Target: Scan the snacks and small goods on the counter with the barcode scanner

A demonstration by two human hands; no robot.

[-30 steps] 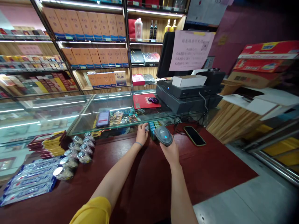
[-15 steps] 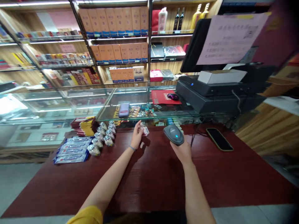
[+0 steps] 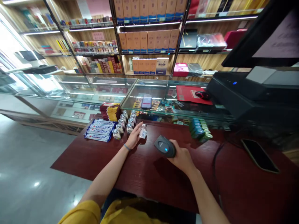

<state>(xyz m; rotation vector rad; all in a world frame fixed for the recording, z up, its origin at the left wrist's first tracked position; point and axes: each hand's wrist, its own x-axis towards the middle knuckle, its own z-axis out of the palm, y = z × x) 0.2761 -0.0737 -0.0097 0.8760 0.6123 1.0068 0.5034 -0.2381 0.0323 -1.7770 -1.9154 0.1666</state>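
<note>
My left hand (image 3: pixel 134 137) holds a small clear bottle (image 3: pixel 142 131) with a silver cap, standing it upright on the dark red counter (image 3: pixel 149 174) beside a group of several similar bottles (image 3: pixel 125 123). My right hand (image 3: pixel 181 157) grips a grey barcode scanner (image 3: pixel 164 146) with a blue light, pointed toward the bottle. The scanner's cable (image 3: pixel 215 165) runs off to the right.
Blue wrapped bars (image 3: pixel 99 130) and a red-yellow stack of packs (image 3: pixel 110 111) lie left of the bottles. Green rolls (image 3: pixel 198 128) sit to the right, a black phone (image 3: pixel 259 155) at far right. A glass display case (image 3: pixel 163 102), a register (image 3: pixel 252 96) and shelves stand behind.
My left hand carried the small bottle leftward from the green rolls and set it down by the bottle group. The scanner hand followed, and my view swung left.
</note>
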